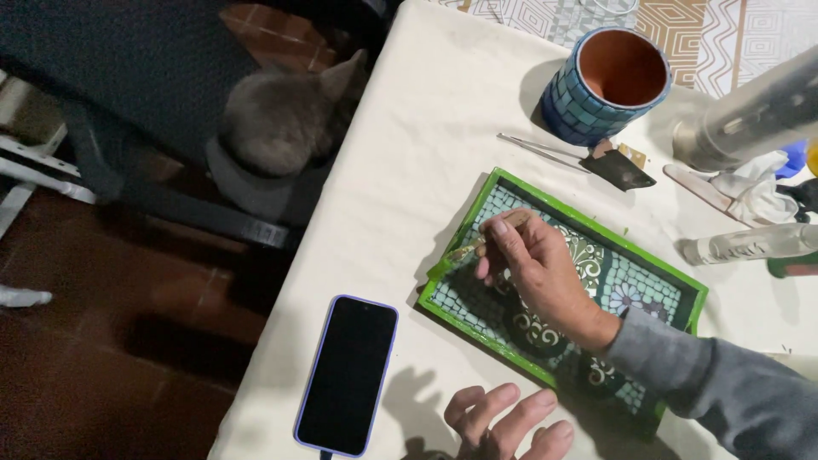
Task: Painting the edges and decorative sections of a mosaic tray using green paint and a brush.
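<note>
A rectangular mosaic tray with a bright green rim lies slanted on the cream tablecloth, tiled in pale teal with round floral pieces. My right hand hovers over its left half, shut on a small paintbrush whose tip touches the green rim at the tray's left edge. My left hand rests at the table's near edge below the tray, fingers loosely curled and apart, holding nothing.
A phone in a lilac case lies face up left of my left hand. A blue mosaic terracotta pot stands at the back, with tweezers, a dark scraper and rags nearby. A grey cat sits beyond the table's left edge.
</note>
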